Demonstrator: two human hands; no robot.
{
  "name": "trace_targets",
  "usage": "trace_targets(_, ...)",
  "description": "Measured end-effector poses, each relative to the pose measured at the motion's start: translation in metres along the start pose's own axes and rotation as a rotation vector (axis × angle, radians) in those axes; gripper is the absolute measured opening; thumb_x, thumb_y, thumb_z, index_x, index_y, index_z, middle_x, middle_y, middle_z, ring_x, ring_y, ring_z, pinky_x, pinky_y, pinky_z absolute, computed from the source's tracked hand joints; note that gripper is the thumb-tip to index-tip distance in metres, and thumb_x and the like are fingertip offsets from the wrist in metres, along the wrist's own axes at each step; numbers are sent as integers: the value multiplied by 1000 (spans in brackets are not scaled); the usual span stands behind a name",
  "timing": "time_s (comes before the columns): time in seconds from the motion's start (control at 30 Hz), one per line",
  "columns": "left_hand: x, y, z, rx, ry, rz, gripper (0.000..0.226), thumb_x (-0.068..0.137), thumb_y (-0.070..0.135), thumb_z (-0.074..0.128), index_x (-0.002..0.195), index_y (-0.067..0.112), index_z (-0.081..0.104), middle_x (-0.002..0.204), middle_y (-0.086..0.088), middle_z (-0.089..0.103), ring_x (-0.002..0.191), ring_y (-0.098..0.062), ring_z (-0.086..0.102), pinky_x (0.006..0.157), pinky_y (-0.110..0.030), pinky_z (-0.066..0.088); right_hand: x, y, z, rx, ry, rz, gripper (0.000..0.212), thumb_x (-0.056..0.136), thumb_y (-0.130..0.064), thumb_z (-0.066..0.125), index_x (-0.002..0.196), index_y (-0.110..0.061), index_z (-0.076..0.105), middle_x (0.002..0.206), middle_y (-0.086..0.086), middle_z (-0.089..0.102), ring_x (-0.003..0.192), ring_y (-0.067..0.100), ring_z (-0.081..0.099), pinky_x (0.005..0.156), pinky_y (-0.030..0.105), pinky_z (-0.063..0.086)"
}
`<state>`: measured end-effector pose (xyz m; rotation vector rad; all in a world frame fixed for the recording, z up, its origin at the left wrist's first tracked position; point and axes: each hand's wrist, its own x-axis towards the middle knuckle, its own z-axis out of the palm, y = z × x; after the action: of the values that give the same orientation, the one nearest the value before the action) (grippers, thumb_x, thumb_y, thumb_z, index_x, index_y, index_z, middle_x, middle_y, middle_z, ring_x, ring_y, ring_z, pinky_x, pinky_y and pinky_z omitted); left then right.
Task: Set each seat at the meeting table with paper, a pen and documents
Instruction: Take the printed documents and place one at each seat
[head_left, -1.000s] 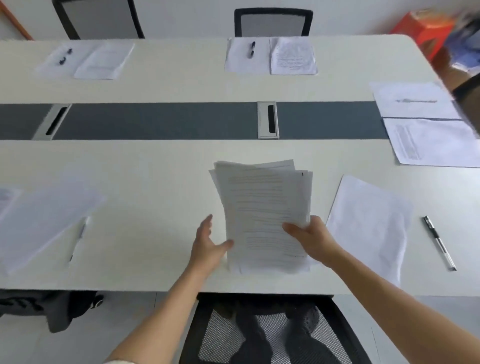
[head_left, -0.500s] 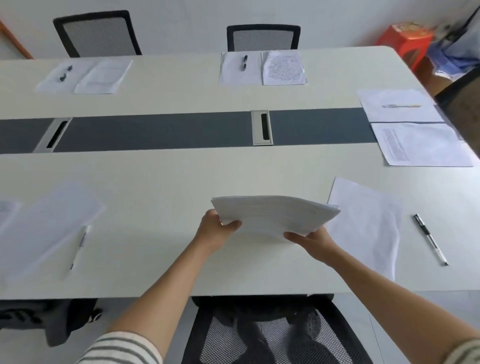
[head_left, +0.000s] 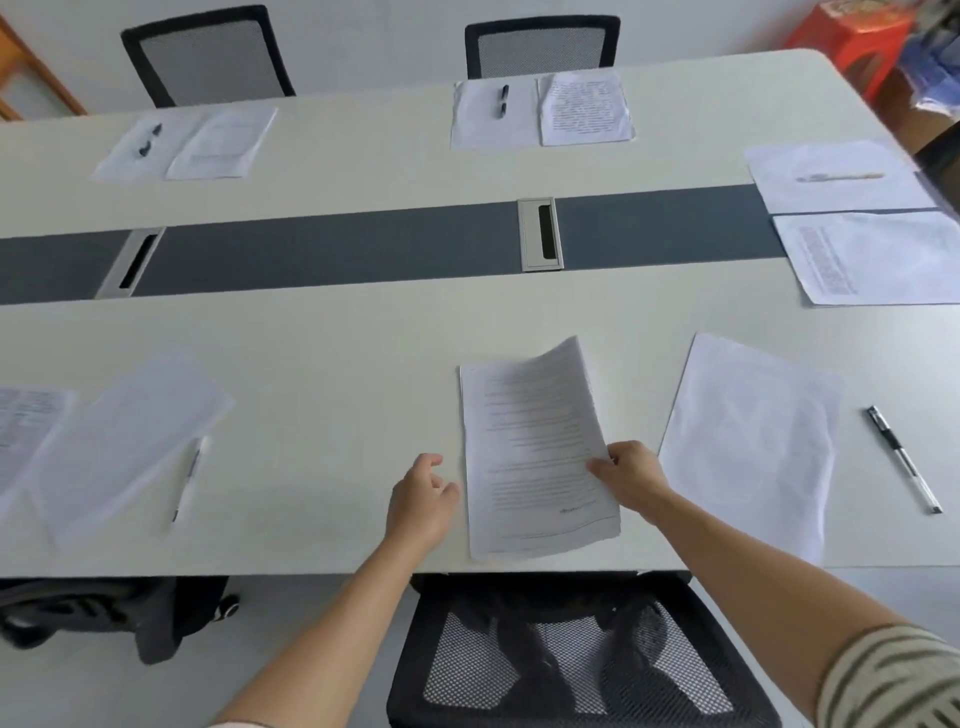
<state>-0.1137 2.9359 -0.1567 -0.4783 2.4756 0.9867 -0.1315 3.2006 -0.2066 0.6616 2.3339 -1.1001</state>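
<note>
My right hand (head_left: 631, 475) pinches one document stack (head_left: 535, 452) by right edge; stack rests on table (head_left: 337, 338) near front edge, far corner curled up. My left hand (head_left: 421, 499) just beside, fingers loose, empty. One blank sheet (head_left: 753, 441) to right, one pen (head_left: 904, 460) beyond it

A dark grey strip (head_left: 337, 254) runs along the middle of the table (head_left: 337, 353). Two silver cable ports are set in it, one (head_left: 540, 235) near the centre and one (head_left: 131, 262) further left. Past the far right corner stands an orange stool (head_left: 847, 36), with blurred blue items (head_left: 935, 67) beside it. A wooden frame (head_left: 47, 78) shows at the far left. A dark bag (head_left: 104, 613) lies on the floor (head_left: 260, 649) below the near edge.
</note>
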Motion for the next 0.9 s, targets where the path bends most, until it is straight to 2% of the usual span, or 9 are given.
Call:
trace_targets(0.13, -10, -13, 24, 275, -98, 138, 40, 92, 24, 54, 131, 18, 50, 128, -4, 52, 115, -20, 54, 91, -32, 47, 0, 7, -5, -201, -1, 43, 42, 86, -48, 57, 67, -11, 61, 65, 4, 65, 57, 20, 58, 51, 26, 43)
trace_targets(0.2, -12, -13, 35, 377, -113, 238, 40, 93, 25, 53, 132, 19, 49, 130, 0, 47, 119, -16, 49, 89, -30, 47, -7, 19, -22, -286, 137, 19, 54, 85, -62, 49, 70, -13, 64, 67, 6, 69, 64, 22, 63, 58, 28, 48)
trace_targets(0.23, -13, -12, 41, 414, -116, 286, 41, 93, 26, 52, 132, 19, 48, 133, 1, 44, 122, -15, 46, 90, -28, 46, -10, 29, -34, -309, 242, 5, 51, 87, -62, 47, 72, -17, 65, 72, 5, 70, 71, 24, 63, 61, 30, 49)
trace_targets(0.27, -14, -11, 47, 445, -117, 327, 42, 93, 27, 52, 134, 19, 47, 137, 1, 41, 126, -15, 42, 93, -28, 45, -13, 41, -46, -320, 348, -1, 44, 88, -59, 46, 81, -20, 66, 84, 4, 70, 82, 25, 63, 66, 33, 50)
trace_targets(0.33, -16, -9, 59, 508, -121, 390, 47, 93, 30, 52, 137, 20, 43, 149, -3, 31, 136, -18, 32, 102, -30, 41, -17, 71, -67, -349, 432, 46, 40, 90, -53, 50, 116, -25, 61, 124, 5, 60, 118, 28, 50, 81, 38, 48)
trace_targets(0.4, -16, -6, 70, 600, -144, 423, 55, 93, 34, 54, 143, 21, 36, 157, -8, 19, 144, -23, 21, 110, -34, 33, -17, 99, -76, -434, 300, 164, 64, 86, -57, 54, 142, -30, 36, 152, 7, 31, 141, 30, 25, 100, 47, 42)
trace_targets(0.5, -12, -6, 80, 735, -170, 420, 64, 90, 40, 56, 146, 23, 29, 157, -13, 14, 145, -29, 13, 110, -40, 32, -14, 122, -68, -584, 129, 135, 77, 82, -63, 56, 146, -41, 19, 159, 5, 10, 147, 32, 9, 109, 52, 36)
trace_targets(0.6, -5, -5, 81, 783, -158, 432, 66, 89, 43, 58, 145, 24, 30, 154, -11, 17, 143, -29, 16, 107, -39, 35, -16, 120, -64, -663, 73, -7, 79, 85, -61, 55, 149, -42, 14, 162, 3, 1, 149, 30, 1, 114, 48, 30)
trace_targets(0.9, 4, 3, 80, 776, -171, 426, 68, 88, 44, 60, 146, 24, 30, 154, -9, 18, 143, -27, 17, 108, -36, 36, -25, 112, -59, -731, 29, -102, 80, 85, -62, 53, 150, -43, 10, 163, 1, -6, 150, 25, -4, 116, 44, 24)
